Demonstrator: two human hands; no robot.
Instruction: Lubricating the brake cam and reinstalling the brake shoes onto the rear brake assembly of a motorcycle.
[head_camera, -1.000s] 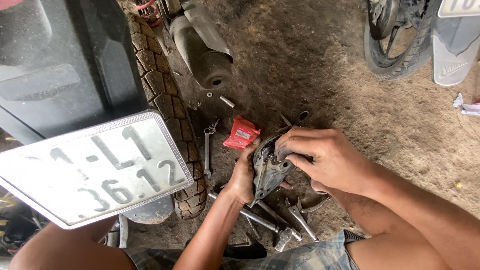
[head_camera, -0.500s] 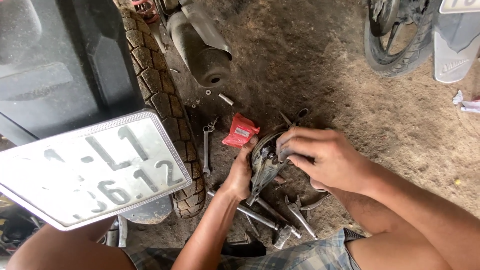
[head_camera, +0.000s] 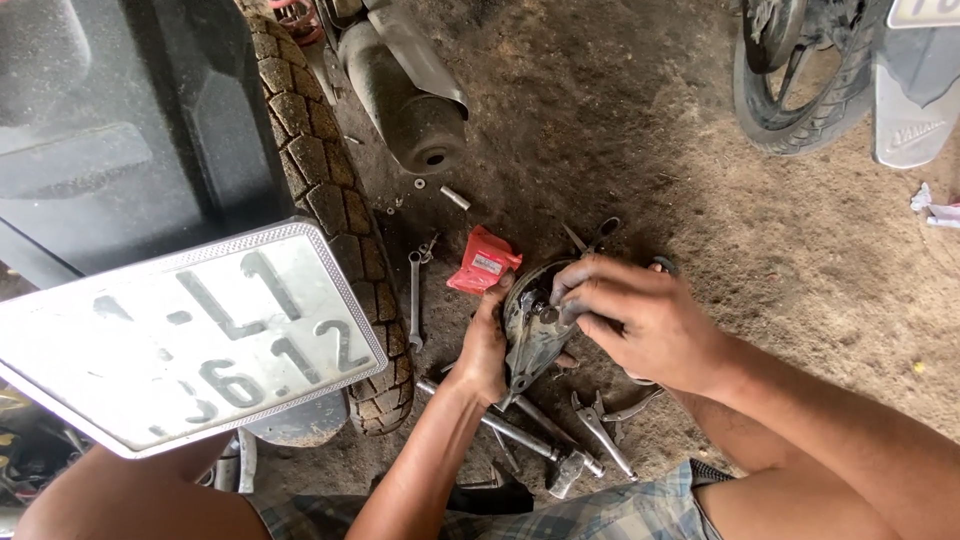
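Note:
A dirty grey metal motorcycle part (head_camera: 530, 335), rounded at the top and narrowing downward, is held upright over the dirt floor. My left hand (head_camera: 485, 350) grips its left side from behind. My right hand (head_camera: 640, 320) rests over its top right, fingertips pressing on a small piece at its middle. Under the hands lie several tools: pliers (head_camera: 600, 425) and a long socket wrench (head_camera: 510, 425). A crumpled red packet (head_camera: 482, 260) lies just left of the part.
The knobby rear tyre (head_camera: 330, 200), black exhaust muffler (head_camera: 405, 100) and white number plate (head_camera: 185, 335) of a motorcycle fill the left. A spanner (head_camera: 414, 300) lies beside the tyre, small bolts (head_camera: 455, 197) near the muffler. Another motorcycle wheel (head_camera: 790, 70) stands at upper right.
The part has tipped slightly more upright and my right fingers have shifted on its middle. The view has drifted a little; the number plate now sits lower.

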